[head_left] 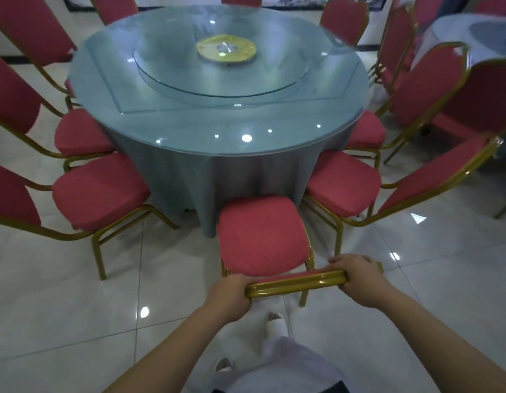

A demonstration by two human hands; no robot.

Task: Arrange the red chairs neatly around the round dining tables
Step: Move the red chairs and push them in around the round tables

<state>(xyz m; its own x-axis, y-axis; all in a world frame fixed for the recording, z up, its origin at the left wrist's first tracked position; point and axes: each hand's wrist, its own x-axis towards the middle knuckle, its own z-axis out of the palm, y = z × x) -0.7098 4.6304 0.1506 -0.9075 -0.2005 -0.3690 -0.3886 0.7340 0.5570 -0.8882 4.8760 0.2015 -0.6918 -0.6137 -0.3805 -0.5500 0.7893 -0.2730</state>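
A red chair [261,234] with a gold frame stands right in front of me, its seat facing the round table [217,114] and its front edge close to the grey tablecloth. My left hand [232,293] grips the left end of the chair's gold top rail. My right hand [359,276] grips the right end of the same rail. Several other red chairs ring the table, among them one to the left [98,191] and one to the right [345,182] of the chair I hold.
A glass turntable [223,69] with a yellow centre sits on the table. A second round table [478,32] stands at the far right behind more red chairs. Glossy white floor tiles [76,307] lie around me, with my feet below the chair.
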